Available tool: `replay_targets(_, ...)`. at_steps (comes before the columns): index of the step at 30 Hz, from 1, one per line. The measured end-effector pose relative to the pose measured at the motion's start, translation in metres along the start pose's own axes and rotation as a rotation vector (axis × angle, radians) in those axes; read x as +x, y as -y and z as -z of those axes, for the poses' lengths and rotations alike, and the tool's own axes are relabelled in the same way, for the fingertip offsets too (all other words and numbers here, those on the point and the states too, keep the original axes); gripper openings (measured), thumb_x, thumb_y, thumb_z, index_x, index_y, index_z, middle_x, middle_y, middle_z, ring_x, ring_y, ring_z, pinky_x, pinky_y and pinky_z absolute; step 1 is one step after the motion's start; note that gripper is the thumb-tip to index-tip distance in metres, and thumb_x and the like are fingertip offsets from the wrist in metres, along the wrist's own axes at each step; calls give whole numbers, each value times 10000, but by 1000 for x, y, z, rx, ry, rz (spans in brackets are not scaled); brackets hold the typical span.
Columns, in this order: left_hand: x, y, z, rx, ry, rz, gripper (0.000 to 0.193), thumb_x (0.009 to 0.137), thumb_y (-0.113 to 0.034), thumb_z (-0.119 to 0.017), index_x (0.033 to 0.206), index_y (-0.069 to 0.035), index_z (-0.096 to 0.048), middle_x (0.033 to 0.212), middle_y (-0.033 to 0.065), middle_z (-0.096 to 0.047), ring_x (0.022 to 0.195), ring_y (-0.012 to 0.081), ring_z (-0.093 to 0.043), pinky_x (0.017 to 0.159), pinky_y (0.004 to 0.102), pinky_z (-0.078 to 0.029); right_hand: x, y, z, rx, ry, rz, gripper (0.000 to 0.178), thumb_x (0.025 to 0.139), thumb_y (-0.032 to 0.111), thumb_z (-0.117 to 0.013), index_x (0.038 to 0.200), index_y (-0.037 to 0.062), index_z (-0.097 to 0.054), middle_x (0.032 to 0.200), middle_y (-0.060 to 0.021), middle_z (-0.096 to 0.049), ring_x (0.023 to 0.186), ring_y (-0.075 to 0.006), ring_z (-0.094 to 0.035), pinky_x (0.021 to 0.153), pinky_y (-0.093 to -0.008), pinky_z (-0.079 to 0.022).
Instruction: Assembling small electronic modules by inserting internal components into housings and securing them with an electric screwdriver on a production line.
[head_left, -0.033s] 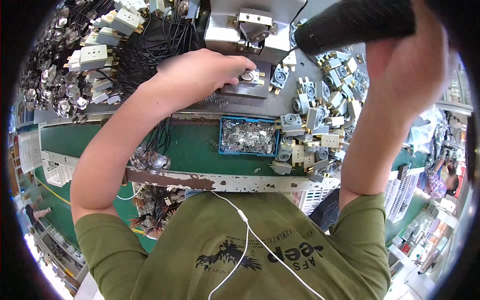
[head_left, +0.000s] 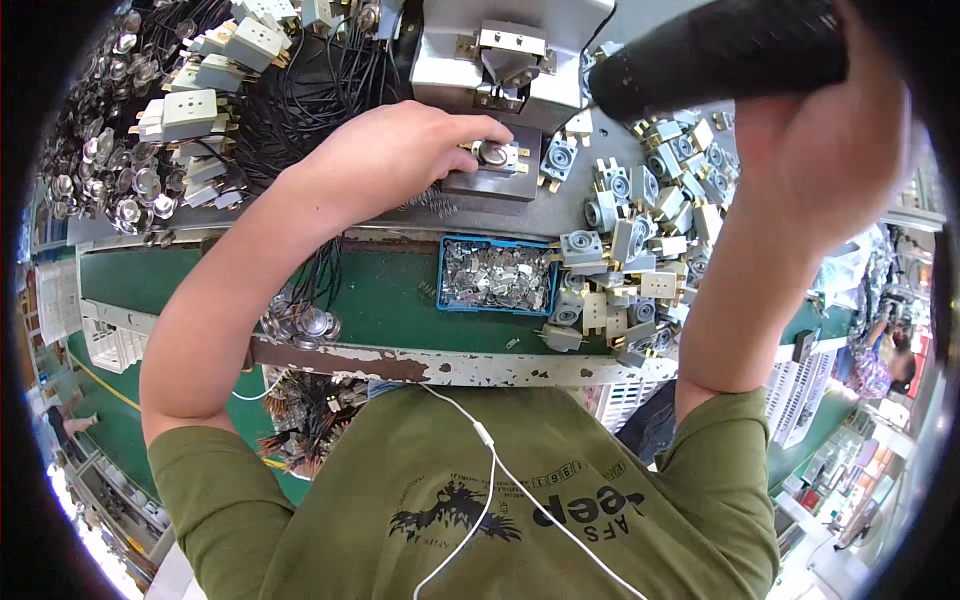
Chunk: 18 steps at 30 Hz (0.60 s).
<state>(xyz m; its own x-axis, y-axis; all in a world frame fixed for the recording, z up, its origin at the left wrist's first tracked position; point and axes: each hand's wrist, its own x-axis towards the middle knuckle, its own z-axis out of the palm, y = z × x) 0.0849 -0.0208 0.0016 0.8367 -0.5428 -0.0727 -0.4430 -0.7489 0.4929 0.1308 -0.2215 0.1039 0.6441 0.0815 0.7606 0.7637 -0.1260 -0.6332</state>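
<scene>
"Component (head_left: 503,158): how does it look?"

"Grey, I see, with a round silvery disc (head_left: 494,153) and brassy prongs (head_left: 523,152), near the right edge of the metal block (head_left: 495,185)."

"Hands?"

"My left hand (head_left: 415,145) is narrowed around it; I can't tell whether it grips. My right hand (head_left: 830,165) clasps a black handle (head_left: 710,60)."

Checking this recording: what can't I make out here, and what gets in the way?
All in the head view:
Fingers of the right hand: blurred, partly behind the black tool.
That tool's upper side: cut off by the top edge.
Left side of the grey part: hidden by the left hand.
Metal pieces in the blue tray: too small to tell apart.
</scene>
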Motion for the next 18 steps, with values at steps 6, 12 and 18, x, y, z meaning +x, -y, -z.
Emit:
replay_targets(6,-3,3,-7,-19,43,56,441,941,-77,-604,1367,-192,-597,1018,104,-760,986,336,-706,855,461,-561,-6,9,-25,223,-107,58,241,932,206,-792,988,18,-652,726,-33,-650,565,-106,-601,520,-259,-459)
replay_targets(12,-3,0,-2,-28,45,70,437,928,-53,-572,1343,-180,-623,1022,91,-769,976,305,-728,837,445,-574,-9,-2,-45,213,-211,17,218,926,104,-793,990,28,-599,694,-39,-635,499,-118,-582,479,-255,-452)
replay_targets(18,-4,1,-4,-66,17,64,446,925,-55,-539,1340,-190,-631,1020,74,-775,986,297,-729,855,439,-580,-12,-5,-50,206,-197,-51,247,925,48,-777,1043,26,-561,758,-59,-654,537,-124,-603,489,-257,-468)
